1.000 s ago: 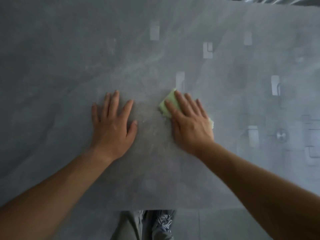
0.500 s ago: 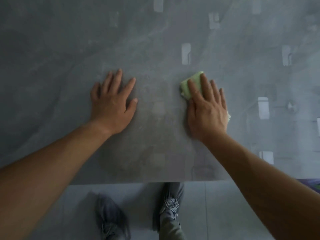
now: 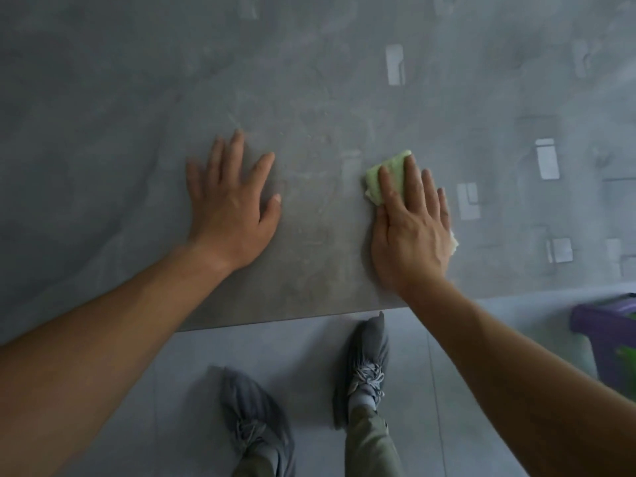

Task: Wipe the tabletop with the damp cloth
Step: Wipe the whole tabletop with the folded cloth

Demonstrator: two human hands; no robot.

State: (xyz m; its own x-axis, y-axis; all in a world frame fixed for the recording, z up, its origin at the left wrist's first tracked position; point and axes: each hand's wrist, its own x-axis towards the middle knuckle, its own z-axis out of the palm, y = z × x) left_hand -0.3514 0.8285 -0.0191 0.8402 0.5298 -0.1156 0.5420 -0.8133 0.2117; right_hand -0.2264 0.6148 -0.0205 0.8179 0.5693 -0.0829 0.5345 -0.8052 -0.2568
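Observation:
A glossy grey stone tabletop [image 3: 137,98] fills the upper part of the head view. A folded pale green cloth [image 3: 390,175] lies on it right of centre. My right hand [image 3: 411,228] presses flat on the cloth with fingers spread; most of the cloth is hidden under the palm, and a small white corner shows at the right of the hand. My left hand [image 3: 232,204] rests flat and empty on the tabletop, fingers apart, about a hand's width left of the cloth.
The table's near edge [image 3: 275,323] runs across the lower middle. Below it are grey floor tiles and my two feet in grey shoes [image 3: 366,356]. A purple bin [image 3: 609,339] stands on the floor at the right. Bright window reflections dot the tabletop's right side.
My right hand and the cloth have slid to the right and toward the near edge. The view has tilted down, showing more floor, both feet and the purple bin.

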